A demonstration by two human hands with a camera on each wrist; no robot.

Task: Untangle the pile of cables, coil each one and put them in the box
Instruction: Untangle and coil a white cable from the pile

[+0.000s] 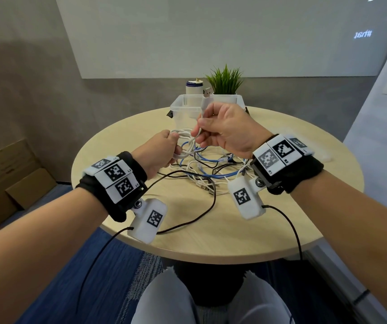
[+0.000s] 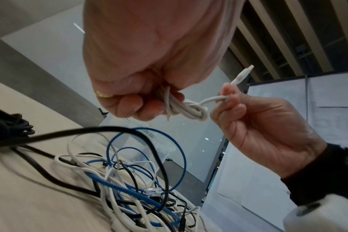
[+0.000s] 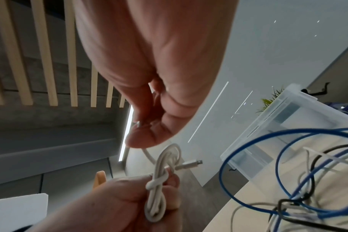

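Left hand (image 1: 162, 148) grips coiled white USB cable (image 3: 156, 202); right hand (image 1: 225, 129) pinches its free end, just right; plastic box (image 1: 180, 106) lies beyond both.

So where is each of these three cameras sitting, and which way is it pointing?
Head: worn on the head, looking down at the round table; shows both forearms, left hand, right hand, knees.
Left wrist: under the left hand, looking along it to the white cable and tangled pile.
Right wrist: under the right hand, facing the clear box.
Shared: both wrist views show the white cable held between both hands.
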